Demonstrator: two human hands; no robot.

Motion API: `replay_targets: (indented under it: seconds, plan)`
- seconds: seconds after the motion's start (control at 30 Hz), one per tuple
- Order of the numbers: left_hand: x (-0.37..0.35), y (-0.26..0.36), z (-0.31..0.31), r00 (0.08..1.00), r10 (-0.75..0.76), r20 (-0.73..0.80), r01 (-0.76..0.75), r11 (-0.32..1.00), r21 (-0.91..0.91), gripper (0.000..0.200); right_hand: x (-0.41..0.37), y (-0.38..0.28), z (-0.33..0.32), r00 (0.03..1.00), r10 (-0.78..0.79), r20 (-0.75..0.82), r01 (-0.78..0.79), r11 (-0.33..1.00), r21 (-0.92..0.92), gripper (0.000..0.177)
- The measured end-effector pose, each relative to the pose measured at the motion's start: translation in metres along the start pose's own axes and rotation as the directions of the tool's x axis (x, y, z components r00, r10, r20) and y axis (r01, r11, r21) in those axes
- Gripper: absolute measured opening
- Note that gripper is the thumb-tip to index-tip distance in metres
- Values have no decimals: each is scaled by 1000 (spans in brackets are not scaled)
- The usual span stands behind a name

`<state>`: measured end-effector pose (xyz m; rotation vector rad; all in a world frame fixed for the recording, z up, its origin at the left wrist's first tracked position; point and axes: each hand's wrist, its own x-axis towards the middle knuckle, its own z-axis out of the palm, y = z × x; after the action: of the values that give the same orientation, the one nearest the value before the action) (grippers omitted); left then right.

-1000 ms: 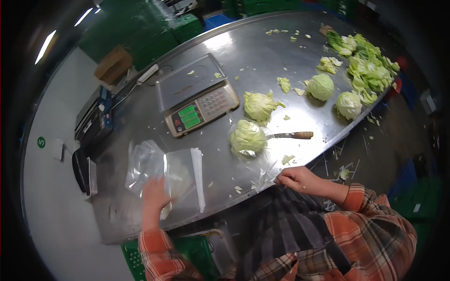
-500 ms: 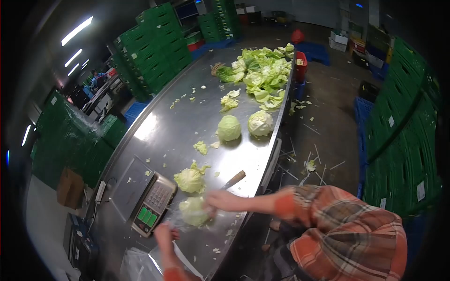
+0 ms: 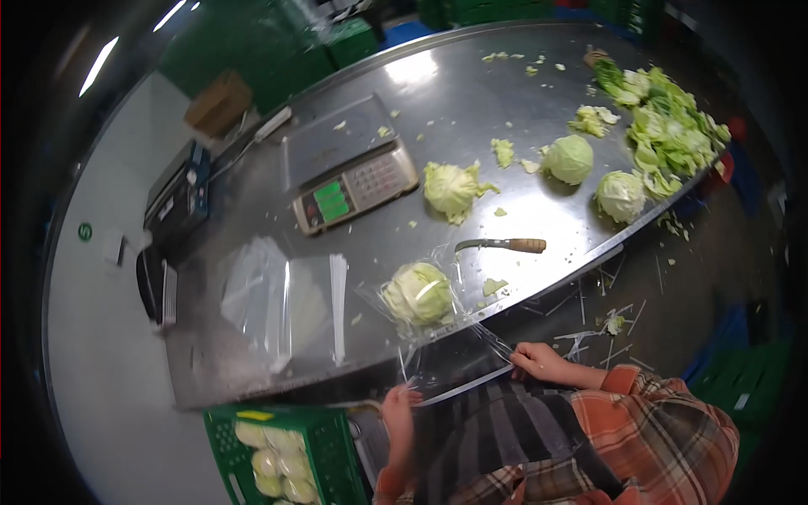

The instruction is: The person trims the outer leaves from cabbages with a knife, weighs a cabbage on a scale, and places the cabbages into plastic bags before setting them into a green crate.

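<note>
A pale green cabbage [image 3: 417,295] lies on the steel table near its front edge, with a clear plastic bag [image 3: 484,337] around it. My right hand [image 3: 537,362] is closed on one side of the bag's stretched end. On the other side, my left hand [image 3: 399,402] pinches the film. Both hands are in front of the table edge, apart from the cabbage. Behind the bagged cabbage lies a knife [image 3: 505,246] with a wooden handle. A trimmed cabbage [image 3: 453,190] with loose leaves sits beside the scale [image 3: 358,185].
Flat plastic bags [image 3: 265,303] and white strips [image 3: 338,307] lie on the table's left. Farther right are two cabbages [image 3: 568,160] [image 3: 621,197] and a heap of leaves [image 3: 669,126]. A green crate [image 3: 332,454] of cabbages stands below the front edge.
My view has swung left. My right hand has left the cabbage, and both hands have come back toward my body, drawing the bag's end out. The cabbage is now nearer the table's front edge.
</note>
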<state>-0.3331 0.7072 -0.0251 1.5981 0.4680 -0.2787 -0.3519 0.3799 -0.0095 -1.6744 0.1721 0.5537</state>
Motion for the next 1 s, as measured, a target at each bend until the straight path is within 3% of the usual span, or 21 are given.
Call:
replay_targets:
  seconds: [0.13, 0.17, 0.27, 0.37, 0.47, 0.53, 0.57, 0.6, 0.63, 0.7, 0.77, 0.93, 1.0]
  plan:
    - [-54, -28, 15, 994, -87, 60, 88, 996, -5, 34, -11, 10, -17, 993, 116, -4, -116, 991, -61, 25]
    - [-61, -26, 17, 992, -117, 45, 117, 993, 9, 34, -10, 14, -20, 997, 82, -16, -82, 997, 8, 23]
    - [-71, 4, 24, 986, -150, 76, 155, 986, -66, 33, -18, 14, -26, 995, -92, -34, 88, 989, -117, 21]
    - [-83, 32, 25, 966, -237, 104, 256, 934, -251, 32, -35, -4, -23, 994, -60, -94, 60, 998, -6, 18]
    - [-90, 40, 22, 966, -221, 133, 256, 888, -382, 31, -47, -21, -24, 979, 14, -203, 16, 989, 147, 15]
    - [-99, 41, 17, 974, 106, 200, -88, 991, -97, 30, -49, -25, -23, 868, -129, -480, 148, 989, 2, 9]
    - [-100, 43, 17, 983, -35, 178, 91, 944, -318, 29, -55, -48, -18, 777, -373, -506, 229, 917, -325, 7]
    - [-99, 45, 17, 969, -168, 182, 240, 817, -524, 28, -57, -75, -8, 661, -609, -437, 267, 736, -622, 8]
    - [-99, 43, 16, 964, -179, 195, 258, 793, -551, 27, -54, -83, 6, 646, -695, -316, 382, 652, -655, 13]
    - [-99, 39, 15, 957, -177, 230, 283, 743, -607, 26, -48, -96, 45, 697, -716, 34, 545, 498, -674, 18]
    - [-96, 33, 13, 956, -162, 243, 281, 739, -612, 25, -32, -95, 89, 623, -732, 275, 712, 386, -587, 23]
    - [-91, 6, 11, 957, -78, 280, 244, 738, -630, 19, -6, -78, 140, 662, -571, 486, 709, 264, -654, 16]
    - [-90, 5, 14, 958, -92, 270, 242, 763, -599, 17, -10, -75, 136, 670, -567, 480, 709, 298, -639, 15]
